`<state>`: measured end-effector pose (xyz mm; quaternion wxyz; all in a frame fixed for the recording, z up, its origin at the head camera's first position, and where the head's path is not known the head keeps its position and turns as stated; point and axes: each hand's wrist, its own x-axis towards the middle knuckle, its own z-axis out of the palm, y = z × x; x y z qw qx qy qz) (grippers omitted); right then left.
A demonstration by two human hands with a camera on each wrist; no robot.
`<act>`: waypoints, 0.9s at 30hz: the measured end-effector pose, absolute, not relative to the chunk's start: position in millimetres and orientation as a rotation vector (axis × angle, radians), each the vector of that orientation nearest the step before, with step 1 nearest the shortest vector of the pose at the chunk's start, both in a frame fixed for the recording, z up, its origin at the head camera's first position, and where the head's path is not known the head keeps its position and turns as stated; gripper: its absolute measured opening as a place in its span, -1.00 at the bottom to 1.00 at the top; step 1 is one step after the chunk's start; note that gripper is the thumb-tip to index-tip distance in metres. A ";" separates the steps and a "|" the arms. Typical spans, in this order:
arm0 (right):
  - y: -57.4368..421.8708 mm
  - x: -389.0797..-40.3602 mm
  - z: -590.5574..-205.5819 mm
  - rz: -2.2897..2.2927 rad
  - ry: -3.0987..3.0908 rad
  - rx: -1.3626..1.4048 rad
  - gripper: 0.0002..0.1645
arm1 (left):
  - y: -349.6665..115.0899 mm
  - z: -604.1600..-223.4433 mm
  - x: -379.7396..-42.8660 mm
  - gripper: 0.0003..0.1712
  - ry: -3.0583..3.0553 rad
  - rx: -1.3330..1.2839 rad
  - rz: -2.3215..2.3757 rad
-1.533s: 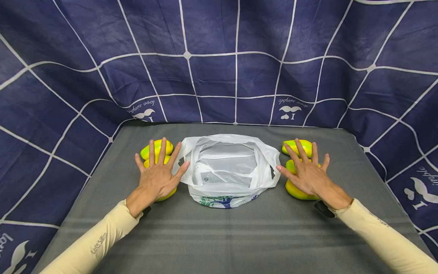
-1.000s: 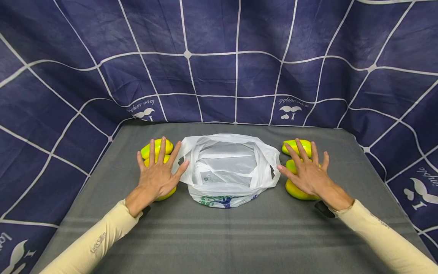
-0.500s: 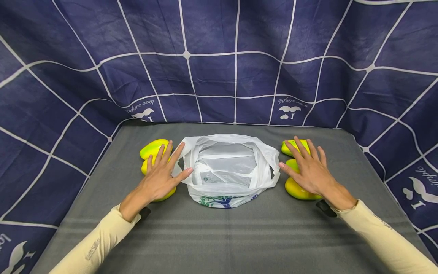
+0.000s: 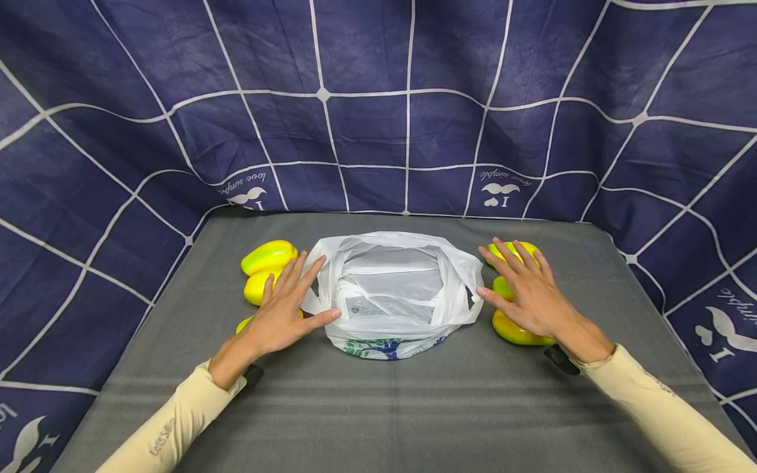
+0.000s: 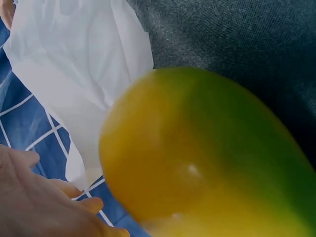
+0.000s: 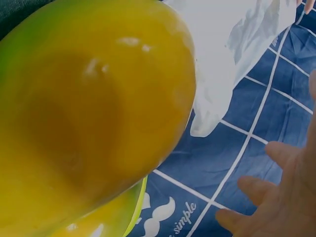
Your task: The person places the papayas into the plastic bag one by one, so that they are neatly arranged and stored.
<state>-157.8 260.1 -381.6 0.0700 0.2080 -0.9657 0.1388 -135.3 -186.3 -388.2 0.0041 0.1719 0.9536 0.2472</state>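
Note:
A white plastic carrier bag point(image 4: 378, 328) with a tree print stands in the middle, its mouth spread wide. My left hand point(image 4: 276, 323) hovers beside the bag's left handle, fingers spread, thumb over or at the bag's edge; whether it touches is unclear. Left of the bag are mangoes point(image 4: 269, 256) in a column, the nearest partly hidden by that hand. My right hand point(image 4: 535, 305) is spread above the right-hand mangoes point(image 4: 520, 330), thumb near the right handle. Each wrist view shows a large mango point(image 5: 197, 148) close up. Neither hand holds anything.
A grey cloth point(image 4: 390, 407) covers the table. Behind it and at both sides hangs a blue curtain point(image 4: 367, 131) with white grid lines. Inside the bag I see only its creased lining.
My left hand has turned and shifted right, toward the bag, uncovering the left mangoes. My right hand has tilted slightly left. The bag and mangoes stay put.

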 end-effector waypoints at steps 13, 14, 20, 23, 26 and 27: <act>266.0 -168.3 -382.3 0.479 -2.856 0.793 -0.17 | -188.8 -400.3 -133.8 0.13 2.971 0.553 0.875; 267.1 -170.2 -382.3 0.493 -2.852 0.803 -0.17 | -188.9 -400.7 -133.9 0.13 2.974 0.554 0.876; 275.8 -180.7 -379.2 0.585 -2.838 0.814 -0.22 | -189.0 -402.5 -134.5 0.13 2.993 0.560 0.874; 281.5 -185.8 -377.9 0.632 -2.847 0.815 -0.23 | -188.9 -402.7 -134.6 0.13 2.997 0.560 0.873; 287.4 -191.4 -377.7 0.651 -2.859 0.816 -0.24 | -188.9 -402.9 -134.5 0.14 3.001 0.558 0.867; 289.3 -193.3 -377.9 0.654 -2.863 0.814 -0.25 | -188.8 -403.2 -134.5 0.15 3.002 0.558 0.865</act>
